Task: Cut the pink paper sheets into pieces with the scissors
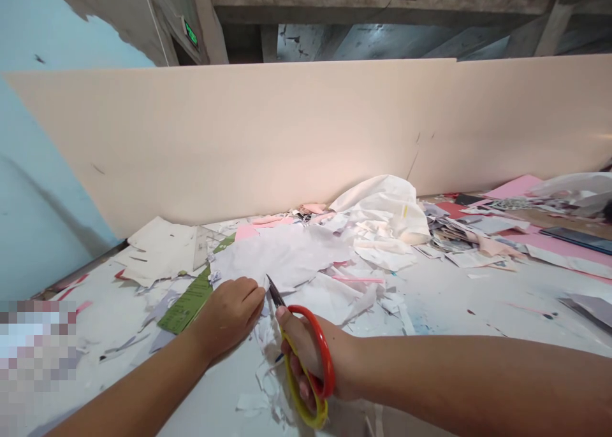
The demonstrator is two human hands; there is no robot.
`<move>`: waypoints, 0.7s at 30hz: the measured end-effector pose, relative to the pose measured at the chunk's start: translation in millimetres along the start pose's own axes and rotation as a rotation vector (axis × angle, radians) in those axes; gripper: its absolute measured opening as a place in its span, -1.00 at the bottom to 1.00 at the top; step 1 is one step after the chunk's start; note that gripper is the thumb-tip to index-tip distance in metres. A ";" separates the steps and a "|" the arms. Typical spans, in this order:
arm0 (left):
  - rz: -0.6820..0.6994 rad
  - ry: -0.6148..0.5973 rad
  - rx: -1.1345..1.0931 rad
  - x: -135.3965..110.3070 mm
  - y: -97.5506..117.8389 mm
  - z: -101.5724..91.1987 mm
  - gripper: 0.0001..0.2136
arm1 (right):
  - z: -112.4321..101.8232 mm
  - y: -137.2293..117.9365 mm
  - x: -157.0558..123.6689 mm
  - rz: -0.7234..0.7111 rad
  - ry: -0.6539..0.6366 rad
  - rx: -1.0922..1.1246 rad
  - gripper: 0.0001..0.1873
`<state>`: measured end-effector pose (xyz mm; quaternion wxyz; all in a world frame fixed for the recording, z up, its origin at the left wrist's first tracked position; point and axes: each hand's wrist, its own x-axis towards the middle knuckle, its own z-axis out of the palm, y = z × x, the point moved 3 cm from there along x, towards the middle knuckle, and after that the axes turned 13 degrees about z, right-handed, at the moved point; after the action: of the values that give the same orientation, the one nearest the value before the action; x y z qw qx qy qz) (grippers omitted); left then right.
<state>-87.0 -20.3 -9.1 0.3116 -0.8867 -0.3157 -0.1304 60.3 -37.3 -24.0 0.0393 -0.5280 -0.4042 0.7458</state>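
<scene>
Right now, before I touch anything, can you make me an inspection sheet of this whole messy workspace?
Surface: white table, bluish smudges on the right half.
Things in use: scissors with red and yellow handles; white sheet beyond the hands.
Clutter: green strip, pink sheet, crumpled white material, many scraps.
Hands: right hand grips the scissors; left hand is curled beside the blades, its grip hidden.
Cables: thin pale line at upper left; can't tell if it's a cable.
Surroundings: beige panel behind, blue wall at left.
</scene>
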 end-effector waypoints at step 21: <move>-0.039 0.030 -0.039 -3.0 -2.1 0.4 -0.85 | -3.3 -24.8 -11.8 0.219 -0.238 -0.070 -0.26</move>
<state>-90.6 -20.2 -9.8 0.2962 -0.8842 -0.3257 -0.1560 59.0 -24.5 0.6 -0.1089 -0.4777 -0.3716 0.7886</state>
